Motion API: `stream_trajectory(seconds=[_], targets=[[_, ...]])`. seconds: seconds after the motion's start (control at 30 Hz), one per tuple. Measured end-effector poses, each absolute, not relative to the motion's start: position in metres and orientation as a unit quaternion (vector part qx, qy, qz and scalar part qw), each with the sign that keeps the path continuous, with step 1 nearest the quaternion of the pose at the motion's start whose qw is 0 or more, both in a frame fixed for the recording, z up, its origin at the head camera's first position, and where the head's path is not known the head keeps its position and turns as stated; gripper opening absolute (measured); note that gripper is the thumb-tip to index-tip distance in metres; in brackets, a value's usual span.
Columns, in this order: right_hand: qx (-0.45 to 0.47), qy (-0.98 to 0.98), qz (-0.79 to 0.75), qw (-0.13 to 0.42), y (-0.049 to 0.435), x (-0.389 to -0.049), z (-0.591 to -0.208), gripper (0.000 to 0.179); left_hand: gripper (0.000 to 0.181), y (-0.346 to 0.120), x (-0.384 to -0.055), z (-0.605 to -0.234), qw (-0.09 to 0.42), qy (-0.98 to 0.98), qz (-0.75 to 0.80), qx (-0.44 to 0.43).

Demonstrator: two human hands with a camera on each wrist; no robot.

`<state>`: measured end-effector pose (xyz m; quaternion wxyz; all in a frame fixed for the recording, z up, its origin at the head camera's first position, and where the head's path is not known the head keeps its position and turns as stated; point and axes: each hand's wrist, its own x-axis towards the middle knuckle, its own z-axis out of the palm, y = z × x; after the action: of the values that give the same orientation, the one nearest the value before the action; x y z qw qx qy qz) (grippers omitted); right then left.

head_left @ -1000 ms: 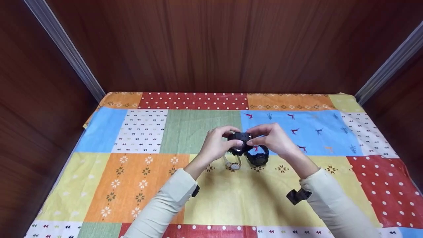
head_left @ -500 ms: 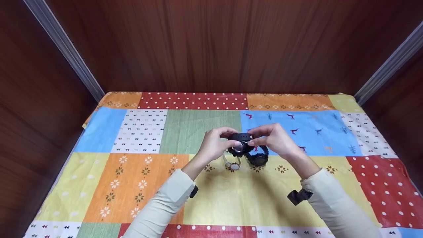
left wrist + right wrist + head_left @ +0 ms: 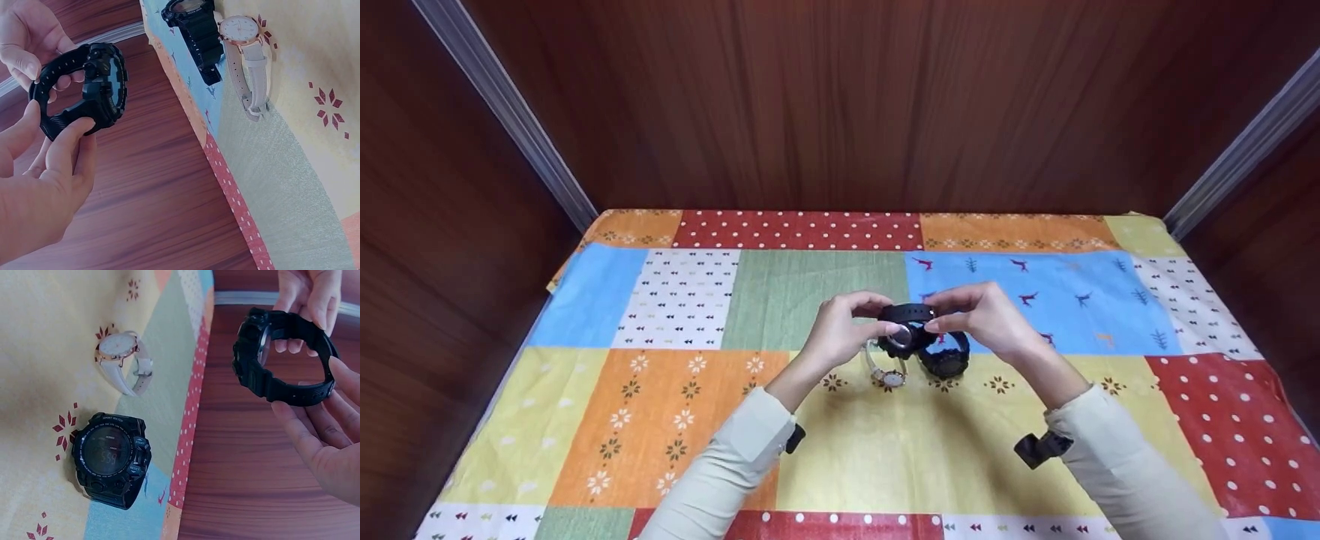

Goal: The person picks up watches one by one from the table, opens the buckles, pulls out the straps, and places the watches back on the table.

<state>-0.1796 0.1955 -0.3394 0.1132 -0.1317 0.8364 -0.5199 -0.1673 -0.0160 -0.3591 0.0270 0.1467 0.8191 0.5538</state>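
Observation:
Both hands hold a black sports watch (image 3: 906, 313) above the tabletop, its strap forming a closed loop. My left hand (image 3: 840, 330) pinches it from the left, thumb on the inner side near the case back. From the right, my right hand (image 3: 990, 319) pinches the strap between thumb and fingers. In the left wrist view the held watch (image 3: 104, 90) stands on edge with its face turned away from the hands. Below lie a second black digital watch (image 3: 107, 455) and a watch with a white strap and rose-gold case (image 3: 117, 346), side by side.
A patchwork-patterned cloth (image 3: 690, 420) covers the table. Dark wood panels (image 3: 825, 105) rise behind it and at both sides, with metal strips in the corners. Black camera mounts (image 3: 1042, 448) sit at the wrists.
The held watch has tilted slightly, so more of its strap and case back shows. My left thumb has slid a little to the left. The two watches on the cloth have not moved.

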Motion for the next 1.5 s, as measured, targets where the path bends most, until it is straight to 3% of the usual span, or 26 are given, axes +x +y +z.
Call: stream_trajectory(seconds=[0.97, 1.5], targets=[[-0.127, 0.819, -0.547, 0.119, 0.1981, -0.1784, -0.3441, 0.036, 0.024, -0.0224, -0.167, -0.363, 0.044, 0.808, 0.567, 0.153], [-0.143, 0.843, -0.507, 0.114, 0.1917, -0.1786, -0.3401, 0.03, 0.024, -0.023, -0.1664, -0.3613, 0.032, 0.816, 0.559, 0.147]])
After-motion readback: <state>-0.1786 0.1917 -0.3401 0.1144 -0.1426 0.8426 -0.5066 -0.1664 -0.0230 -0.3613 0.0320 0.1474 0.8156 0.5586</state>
